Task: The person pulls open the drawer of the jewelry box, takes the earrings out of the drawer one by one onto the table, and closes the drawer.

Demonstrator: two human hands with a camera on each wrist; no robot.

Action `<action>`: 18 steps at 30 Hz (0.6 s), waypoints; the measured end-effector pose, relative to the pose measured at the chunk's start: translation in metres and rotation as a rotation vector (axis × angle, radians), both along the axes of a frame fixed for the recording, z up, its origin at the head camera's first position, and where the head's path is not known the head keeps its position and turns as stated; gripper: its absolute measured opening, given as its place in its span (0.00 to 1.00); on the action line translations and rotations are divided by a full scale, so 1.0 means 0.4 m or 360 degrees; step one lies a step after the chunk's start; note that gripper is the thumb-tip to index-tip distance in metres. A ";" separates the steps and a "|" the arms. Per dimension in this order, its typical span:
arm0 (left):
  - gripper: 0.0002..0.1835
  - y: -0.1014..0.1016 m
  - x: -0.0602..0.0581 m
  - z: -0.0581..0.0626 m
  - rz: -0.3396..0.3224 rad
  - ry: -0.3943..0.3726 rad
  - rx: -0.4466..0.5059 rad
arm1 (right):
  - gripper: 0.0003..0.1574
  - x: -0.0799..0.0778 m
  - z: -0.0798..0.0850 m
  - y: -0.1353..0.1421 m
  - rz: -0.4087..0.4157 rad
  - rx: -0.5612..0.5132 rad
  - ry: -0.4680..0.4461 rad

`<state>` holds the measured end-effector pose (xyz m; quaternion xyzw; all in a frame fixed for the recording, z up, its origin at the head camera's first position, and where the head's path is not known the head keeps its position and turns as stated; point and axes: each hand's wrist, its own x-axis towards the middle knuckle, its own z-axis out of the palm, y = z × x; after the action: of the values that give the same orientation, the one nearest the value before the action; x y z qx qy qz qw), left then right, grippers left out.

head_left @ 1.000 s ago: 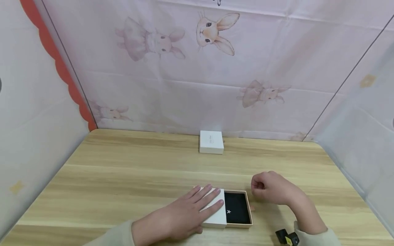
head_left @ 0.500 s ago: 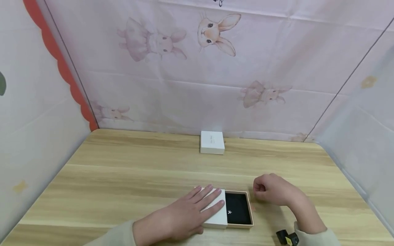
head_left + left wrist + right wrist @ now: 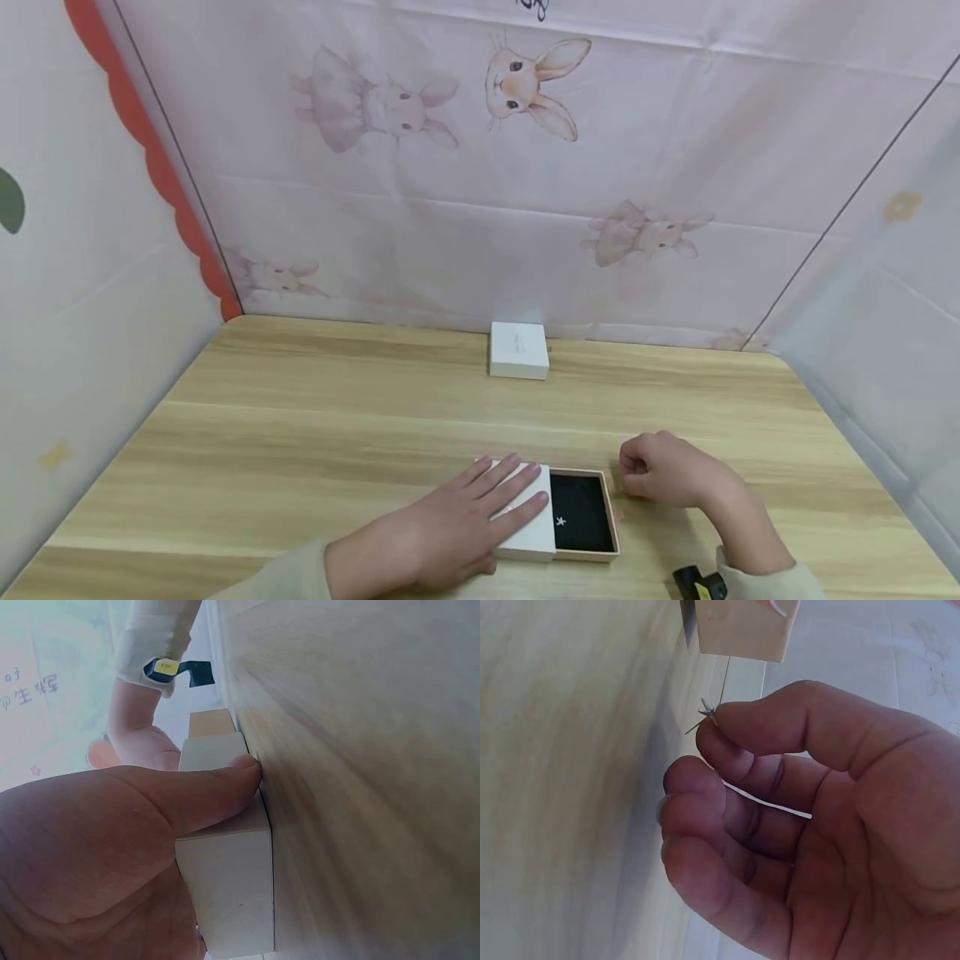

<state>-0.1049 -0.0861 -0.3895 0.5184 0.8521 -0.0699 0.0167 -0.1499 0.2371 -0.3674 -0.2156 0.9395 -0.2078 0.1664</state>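
A white slide-out jewelry box (image 3: 536, 533) lies near the table's front, its tray (image 3: 613, 533) partly out to the right. On the black lining (image 3: 585, 500) sits a small silver starfish stud (image 3: 560, 522). My left hand (image 3: 453, 529) rests on the box sleeve with fingers spread straight across its top. In the left wrist view, the thumb (image 3: 214, 795) lies against the sleeve's near side. Just right of the tray, my right hand (image 3: 667, 471) pinches a tiny silver starfish stud earring (image 3: 706, 711) between thumb and forefinger, its thin post sticking out. The other fingers curl loosely.
Another white box (image 3: 519, 350), closed, stands at the table's (image 3: 337, 417) back edge. Behind it hangs a pink cloth (image 3: 450, 250) with rabbit prints. Light cloth walls flank both sides. A black device (image 3: 697, 583) sits by the right wrist.
The whole head view has shifted slightly down and right. Both hands and the box keep the same places relative to one another.
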 end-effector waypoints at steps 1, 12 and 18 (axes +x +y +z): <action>0.48 0.001 0.000 -0.003 0.0002 -0.0004 -0.0002 | 0.14 0.000 -0.004 0.000 0.0005 -0.0003 0.0002; 0.48 0.001 -0.003 -0.006 -0.0003 0.0002 0.0004 | 0.13 0.000 -0.012 -0.003 0.0000 0.0009 -0.0029; 0.48 0.001 0.000 -0.012 -0.0002 0.0028 0.0006 | 0.13 0.002 -0.020 -0.003 0.0030 -0.0008 -0.0041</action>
<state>-0.1047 -0.0857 -0.3945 0.5185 0.8519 -0.0729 0.0082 -0.1490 0.2361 -0.3752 -0.2221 0.9347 -0.2114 0.1797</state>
